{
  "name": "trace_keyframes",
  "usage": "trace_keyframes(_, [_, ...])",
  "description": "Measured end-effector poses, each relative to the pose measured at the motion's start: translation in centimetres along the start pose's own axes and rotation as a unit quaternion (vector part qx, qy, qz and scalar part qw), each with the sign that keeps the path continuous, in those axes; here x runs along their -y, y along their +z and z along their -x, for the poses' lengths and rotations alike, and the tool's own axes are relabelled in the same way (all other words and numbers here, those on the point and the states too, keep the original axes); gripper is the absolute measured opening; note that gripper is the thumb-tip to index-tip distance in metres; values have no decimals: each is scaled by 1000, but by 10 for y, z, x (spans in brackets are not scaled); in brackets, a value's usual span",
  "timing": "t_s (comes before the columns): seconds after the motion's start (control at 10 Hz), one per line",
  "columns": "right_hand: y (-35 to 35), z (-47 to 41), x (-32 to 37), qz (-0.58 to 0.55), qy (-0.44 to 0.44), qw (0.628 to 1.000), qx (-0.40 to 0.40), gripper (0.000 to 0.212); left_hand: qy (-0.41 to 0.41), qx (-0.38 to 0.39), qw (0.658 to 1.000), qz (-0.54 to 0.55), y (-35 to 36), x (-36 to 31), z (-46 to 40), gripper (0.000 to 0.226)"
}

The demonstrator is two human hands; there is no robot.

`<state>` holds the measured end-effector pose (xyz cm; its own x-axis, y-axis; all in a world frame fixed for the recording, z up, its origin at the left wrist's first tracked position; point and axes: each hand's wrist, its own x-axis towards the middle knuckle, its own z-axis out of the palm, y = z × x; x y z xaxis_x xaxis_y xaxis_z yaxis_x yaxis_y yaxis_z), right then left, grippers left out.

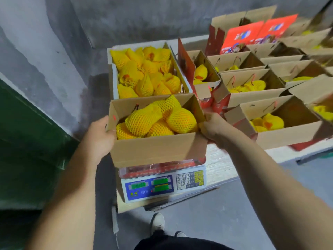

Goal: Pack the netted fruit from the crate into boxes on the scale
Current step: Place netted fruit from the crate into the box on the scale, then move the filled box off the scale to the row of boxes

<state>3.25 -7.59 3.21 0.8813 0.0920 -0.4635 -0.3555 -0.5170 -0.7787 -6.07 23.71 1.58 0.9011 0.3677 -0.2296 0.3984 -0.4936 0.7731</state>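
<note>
Seen from above, a person holds an open cardboard box (156,134) with both hands, one on each short end. The left hand (98,136) is wrapped around the left wall, thumb hooked over the rim. The right hand (213,128) clasps the right wall, fingers curled against the cardboard. Gripping the two ends likely keeps the load level and the weight shared.

The box is heaped with fruit (158,120) in yellow foam netting, piled up to the rim. It sits over the steel pan of a scale (163,183), whose green display and keypad face the person. Whether the box rests on the pan or is lifted just clear cannot be told, because its front wall hides the contact. Standing there lets the weight be read as fruit goes in.

Directly behind the box is the crate (182,76), a pale bin still holding many netted fruit. Being so close, it keeps the reach from supply to box short.

To the right, a low white platform (221,163) carries rows of open boxes (284,123), most holding only a few fruit each, their flaps standing up so they stay open for filling. Two red printed cartons (243,37) stand at the back.

Judging by the heap, this box looks full, and the two-handed hold suggests it is about to be carried off to make room for another. The topmost fruit could roll out if the box tilts.

At the bottom edge, the person's shoes (157,221) stand on grey floor.
</note>
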Motion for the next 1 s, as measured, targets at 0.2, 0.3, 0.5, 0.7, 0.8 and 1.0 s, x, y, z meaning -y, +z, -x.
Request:
trace_keyframes(0.2, [-22,47,-17,-25,8,998,-65,28,90,33,992,-87,-19,-33,-1,43])
trace_keyframes(0.3, [-50,76,-24,-7,3,996,-86,24,125,70,986,-89,-19,-58,2,39])
trace_keyframes(0.5, [-128,134,-57,8,10,990,-143,23,236,103,963,-82,29,-105,19,36])
trace_keyframes(0.7, [-222,187,-127,-25,-6,982,-189,43,290,175,937,-85,114,-139,36,66])
trace_keyframes(0.8, [-280,213,-168,-50,-21,978,-202,49,253,221,941,-47,174,-182,69,78])
trace_keyframes(1.0, [-397,234,-242,-41,15,963,-265,47,273,294,916,-6,313,-294,141,61])
